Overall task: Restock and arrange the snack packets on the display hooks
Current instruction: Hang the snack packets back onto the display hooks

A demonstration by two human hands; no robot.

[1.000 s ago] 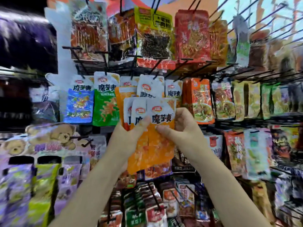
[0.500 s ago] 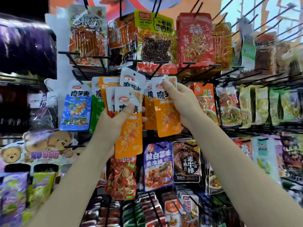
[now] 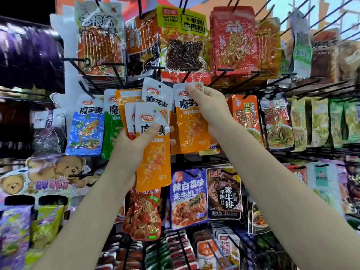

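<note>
My left hand (image 3: pixel 134 145) grips a small fan of orange-and-white snack packets (image 3: pixel 153 152) in front of the middle row of the rack. My right hand (image 3: pixel 210 110) pinches the white top of a single orange packet (image 3: pixel 190 125) and holds it up under a black display hook (image 3: pixel 187 73). Whether the packet's hole is on a hook I cannot tell; my fingers cover its top. A blue packet (image 3: pixel 85 125) and a green packet (image 3: pixel 110 129) of the same brand hang to the left.
Black hooks jut toward me all over the wire rack. Large red and yellow packets (image 3: pixel 185 41) hang above, purple and dark packets (image 3: pixel 189 197) below, orange and green ones (image 3: pixel 247 115) to the right. Bear-printed bags (image 3: pixel 48 176) sit at lower left.
Both hands rose from chest height to the middle row. My right hand pulled one orange packet off the bunch and lifted it up and right, toward a hook.
</note>
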